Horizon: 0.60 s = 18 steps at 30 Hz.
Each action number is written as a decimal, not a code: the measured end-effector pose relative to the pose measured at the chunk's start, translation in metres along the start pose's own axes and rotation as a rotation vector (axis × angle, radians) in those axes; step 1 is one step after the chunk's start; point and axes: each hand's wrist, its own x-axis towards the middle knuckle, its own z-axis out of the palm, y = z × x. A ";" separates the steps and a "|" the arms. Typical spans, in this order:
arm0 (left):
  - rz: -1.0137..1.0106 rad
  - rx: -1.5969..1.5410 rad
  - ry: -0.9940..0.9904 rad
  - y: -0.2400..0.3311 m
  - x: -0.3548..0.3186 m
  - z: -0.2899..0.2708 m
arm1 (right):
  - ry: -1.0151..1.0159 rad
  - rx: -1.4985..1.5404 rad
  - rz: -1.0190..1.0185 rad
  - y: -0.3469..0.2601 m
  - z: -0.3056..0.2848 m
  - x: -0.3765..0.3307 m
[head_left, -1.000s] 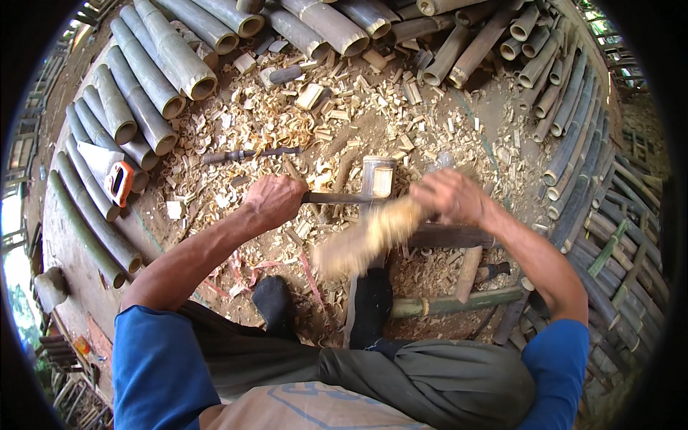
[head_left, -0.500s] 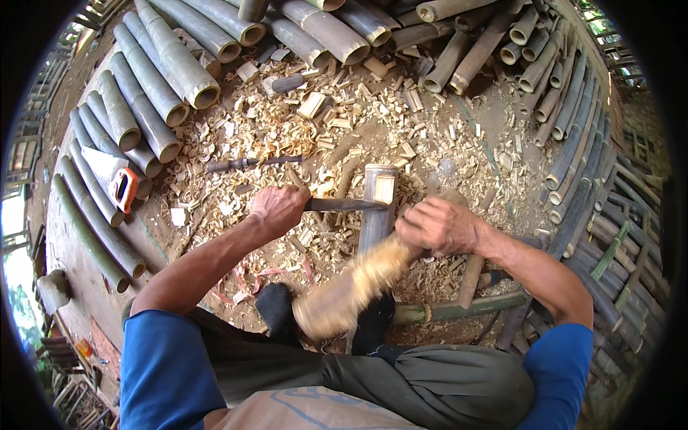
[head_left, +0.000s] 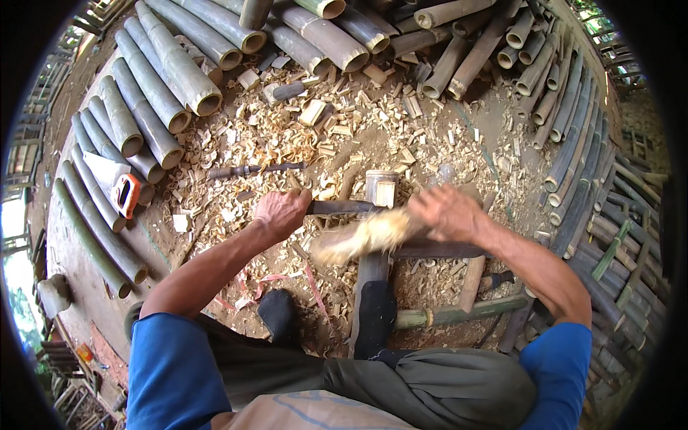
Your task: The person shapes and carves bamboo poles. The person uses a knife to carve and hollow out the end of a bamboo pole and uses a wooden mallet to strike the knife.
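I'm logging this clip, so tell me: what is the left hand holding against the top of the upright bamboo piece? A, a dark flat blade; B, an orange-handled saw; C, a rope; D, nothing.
A: the left hand grips a dark flat blade lying across the top of the upright bamboo piece.

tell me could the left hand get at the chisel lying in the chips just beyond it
Probably yes. The chisel lies in the open on the chips, just beyond the left hand, with nothing over it. But that hand is gripping the blade set on the bamboo piece, so it would have to let go first.
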 end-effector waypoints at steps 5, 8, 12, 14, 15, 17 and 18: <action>0.078 0.015 0.079 0.008 0.006 0.005 | 0.317 0.225 -0.199 0.000 0.012 0.002; 0.035 -0.025 0.122 0.000 0.010 0.016 | -0.076 -0.015 0.034 0.005 0.005 -0.001; 0.180 -0.322 0.005 -0.030 0.036 0.007 | -0.137 0.201 -0.156 -0.055 -0.020 0.010; 0.338 -0.687 -0.100 -0.046 0.043 0.025 | -0.069 0.196 -0.200 -0.082 -0.029 0.007; 0.309 -0.800 -0.137 -0.036 0.041 0.025 | -0.039 0.186 -0.163 -0.096 -0.031 0.001; 0.052 -1.437 -0.197 -0.034 0.040 0.017 | -0.029 0.241 -0.069 -0.104 -0.032 -0.008; -0.009 -1.574 0.020 -0.031 0.043 0.009 | -0.043 0.300 -0.022 -0.100 -0.034 -0.011</action>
